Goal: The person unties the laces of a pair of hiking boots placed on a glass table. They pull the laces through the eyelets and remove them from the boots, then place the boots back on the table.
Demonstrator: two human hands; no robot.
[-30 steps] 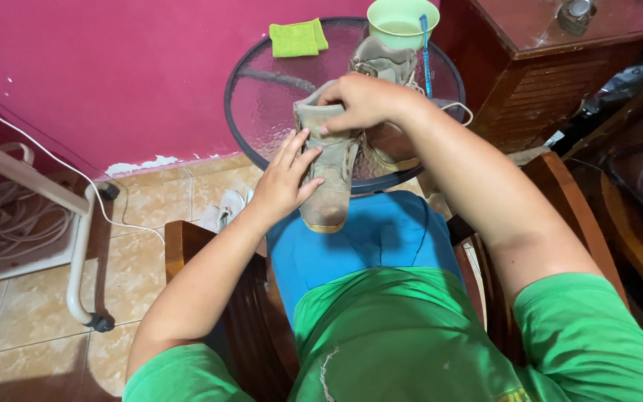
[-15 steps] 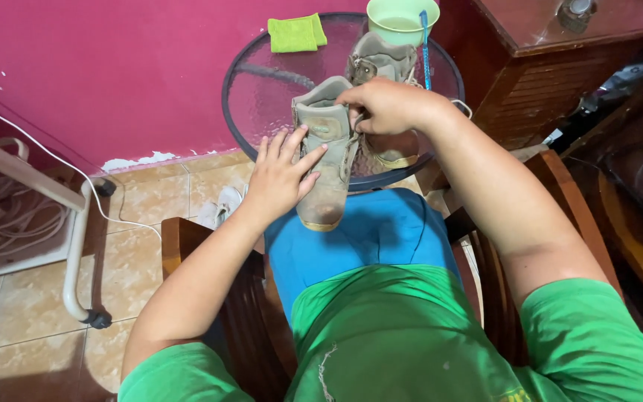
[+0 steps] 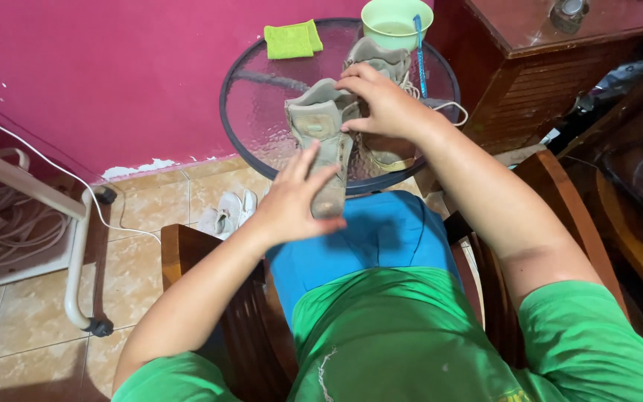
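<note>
Here, two hands work one tan boot [image 3: 321,141] held over a lap at the edge of a round glass table [image 3: 254,104] — the right hand [image 3: 385,104] pinching its collar, the left hand [image 3: 295,201] open-fingered, pressed flat against its side. A second boot [image 3: 381,63] stands on the table with one green bowl [image 3: 396,22], one blue toothbrush [image 3: 418,45] and one green cloth [image 3: 292,39].

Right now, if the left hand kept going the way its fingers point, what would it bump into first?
The left hand points up and away, its fingers already at the tan boot. It would press into that boot first. Past it lies the glass table, though depth is hard to judge.
</note>
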